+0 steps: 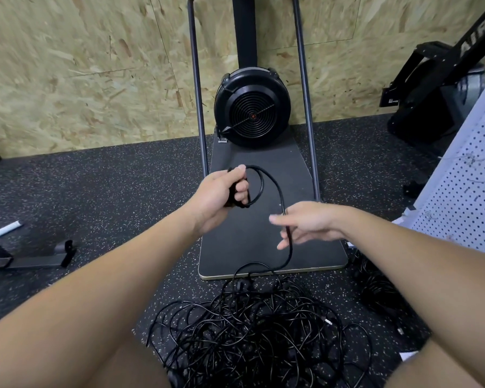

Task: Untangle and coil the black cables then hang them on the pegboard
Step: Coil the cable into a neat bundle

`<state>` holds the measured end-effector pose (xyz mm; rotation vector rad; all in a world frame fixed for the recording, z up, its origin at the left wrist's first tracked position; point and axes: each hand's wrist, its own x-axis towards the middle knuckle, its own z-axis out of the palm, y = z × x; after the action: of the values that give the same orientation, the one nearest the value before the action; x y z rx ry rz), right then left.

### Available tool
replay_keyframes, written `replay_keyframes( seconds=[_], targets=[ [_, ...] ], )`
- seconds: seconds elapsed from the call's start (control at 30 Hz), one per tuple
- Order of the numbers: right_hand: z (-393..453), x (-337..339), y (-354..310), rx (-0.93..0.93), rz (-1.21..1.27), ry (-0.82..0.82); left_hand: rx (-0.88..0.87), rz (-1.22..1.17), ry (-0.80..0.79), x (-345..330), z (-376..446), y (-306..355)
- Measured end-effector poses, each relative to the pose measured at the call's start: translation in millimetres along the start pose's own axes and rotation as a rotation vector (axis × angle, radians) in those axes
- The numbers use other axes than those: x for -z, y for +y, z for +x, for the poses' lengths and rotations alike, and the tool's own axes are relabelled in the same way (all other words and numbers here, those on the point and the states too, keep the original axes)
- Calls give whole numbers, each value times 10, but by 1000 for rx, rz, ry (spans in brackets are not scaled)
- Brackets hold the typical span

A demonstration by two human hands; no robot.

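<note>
A big tangle of black cables (252, 331) lies on the speckled floor in front of me. My left hand (221, 194) grips a small coil of one black cable (259, 186) above the dark platform. From that coil the cable arcs right and down past my right hand (305, 224), whose loosely bent fingers let it slide between them, then drops into the tangle. The white pegboard (465, 191) leans at the right edge. More black cables (375, 289) lie at its foot.
A black fan machine (252, 107) with a metal frame stands on a dark platform (263, 247) straight ahead, against a chipboard wall. Black gym equipment (437, 91) sits at the far right. A low black metal stand (34, 256) lies at left.
</note>
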<state>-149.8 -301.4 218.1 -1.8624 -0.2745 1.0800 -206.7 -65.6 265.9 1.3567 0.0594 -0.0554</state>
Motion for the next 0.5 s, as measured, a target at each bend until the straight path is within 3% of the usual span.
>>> replay_keyframes(
  seconds=[0.07,0.13,0.27,0.37,0.43,0.5],
  targets=[
    [31,-55,58,18,-69,-68,-31,-49,86,78,52,19],
    [66,-66,91,24,-31,-23,-54,-88,180,159,86,37],
    [94,12,35,91,195,220,-73,-128,306,287,121,63],
    [92,105,-10,173,190,396,-78,-129,324,341,135,72],
    [77,130,-30,237,2,528,-87,-93,310,319,117,58],
    [63,127,-61,283,-378,613,-110,-30,295,257,84,39]
  ],
)
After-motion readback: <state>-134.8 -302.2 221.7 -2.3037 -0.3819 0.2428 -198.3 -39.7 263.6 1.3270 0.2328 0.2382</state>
